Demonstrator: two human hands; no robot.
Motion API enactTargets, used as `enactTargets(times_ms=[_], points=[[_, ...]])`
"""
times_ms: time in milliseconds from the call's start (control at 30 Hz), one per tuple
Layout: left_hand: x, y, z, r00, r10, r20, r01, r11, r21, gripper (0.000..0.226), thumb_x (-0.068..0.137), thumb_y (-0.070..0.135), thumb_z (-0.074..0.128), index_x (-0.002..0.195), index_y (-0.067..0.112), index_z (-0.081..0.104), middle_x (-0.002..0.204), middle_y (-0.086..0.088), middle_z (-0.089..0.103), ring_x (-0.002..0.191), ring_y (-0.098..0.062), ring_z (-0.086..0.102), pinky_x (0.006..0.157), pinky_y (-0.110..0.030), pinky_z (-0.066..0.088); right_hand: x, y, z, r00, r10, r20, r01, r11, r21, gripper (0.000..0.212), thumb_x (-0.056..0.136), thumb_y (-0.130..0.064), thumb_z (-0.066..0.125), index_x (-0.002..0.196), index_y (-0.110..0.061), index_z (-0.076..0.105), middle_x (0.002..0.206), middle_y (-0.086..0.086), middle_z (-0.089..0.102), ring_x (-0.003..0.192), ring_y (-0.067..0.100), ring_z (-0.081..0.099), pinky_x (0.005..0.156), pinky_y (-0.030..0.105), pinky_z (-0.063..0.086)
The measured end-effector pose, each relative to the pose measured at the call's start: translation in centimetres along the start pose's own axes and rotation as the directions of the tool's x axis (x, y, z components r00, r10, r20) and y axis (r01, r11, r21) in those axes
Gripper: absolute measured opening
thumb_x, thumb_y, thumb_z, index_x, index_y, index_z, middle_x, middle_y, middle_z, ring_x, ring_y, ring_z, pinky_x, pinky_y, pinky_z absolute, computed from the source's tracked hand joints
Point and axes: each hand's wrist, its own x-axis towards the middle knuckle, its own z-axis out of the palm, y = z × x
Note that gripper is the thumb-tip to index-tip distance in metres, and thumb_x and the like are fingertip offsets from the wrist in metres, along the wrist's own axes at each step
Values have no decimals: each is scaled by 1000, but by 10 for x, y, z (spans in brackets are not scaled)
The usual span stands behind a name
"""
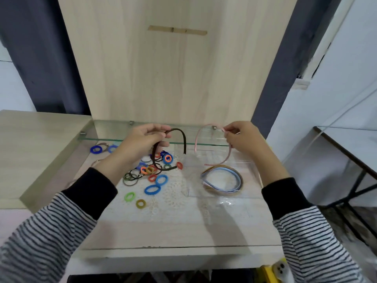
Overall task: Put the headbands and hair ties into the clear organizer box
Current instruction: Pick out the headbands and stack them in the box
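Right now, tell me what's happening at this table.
A person is sorting hair accessories. The left hand holds a brown headband, the right hand pinches a pink headband above the clear organizer box. Several headbands already lie in the box; the hair ties are loose on the table beside it.

One head-worn wide-angle view, looking forward and down, close over the desk (183, 231); left hand (142, 140) and right hand (242, 137) sit mid-frame, wood panel (173, 78) upper centre.
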Motion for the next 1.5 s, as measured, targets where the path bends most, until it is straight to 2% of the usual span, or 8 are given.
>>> enactTargets(times_ms=[67,133,433,667,933,1100,1200,1500], points=[[4,2,13,1000,-11,12,11,998,-56,23,97,2,50,96,19,66,93,-1,72,68,-6,69,62,-18,54,1,12,-3,999,48,-17,-48,999,1,16,86,-13,57,93,-14,71,77,3,66,78,24,65,82,39,55],[7,2,24,1000,-15,10,16,995,-102,23,97,3,50,98,19,66,95,0,71,70,-7,70,63,-18,55,0,22,-5,997,80,-19,-80,997,-1,14,86,-13,57,88,-17,70,72,0,65,79,26,66,80,43,56],[13,-10,73,987,-113,113,136,965,-223,25,96,-4,47,102,13,65,100,-6,69,82,-17,71,69,-26,60,-1,68,2,965,255,60,-260,960,101,16,90,-10,56,95,-2,69,72,9,63,64,21,61,73,41,59],[17,-17,92,968,-171,185,212,949,-233,24,96,-5,48,107,10,64,105,-9,67,87,-22,69,66,-30,61,1,86,8,929,344,133,-363,919,157,12,89,-3,55,90,-1,66,72,10,60,63,18,58,62,31,57],[23,-20,108,954,-189,234,242,945,-222,25,95,-5,49,108,9,65,104,-9,65,92,-22,70,63,-30,60,-1,116,20,875,435,212,-473,862,184,11,88,-3,56,83,0,65,71,11,59,62,22,60,67,39,60],[25,-21,112,948,-208,240,262,938,-225,24,95,-6,49,106,9,66,103,-9,63,92,-22,69,61,-30,59,-2,131,26,842,493,221,-523,846,104,22,87,-3,51,91,13,65,80,23,67,73,35,70,72,45,60],[25,-22,115,948,-208,241,261,942,-213,26,96,-5,47,104,9,67,104,-10,63,94,-22,68,64,-31,60,-2,135,29,852,477,217,-492,870,21,24,84,-3,48,88,10,68,87,25,70,74,34,71,72,44,60],[21,-22,120,952,-201,232,251,944,-213,28,96,-6,45,105,9,67,105,-9,64,97,-23,67,66,-32,61,0,141,39,897,418,148,-383,898,-216,23,77,0,50,75,1,73,77,19,70,76,33,68,75,39,58]])
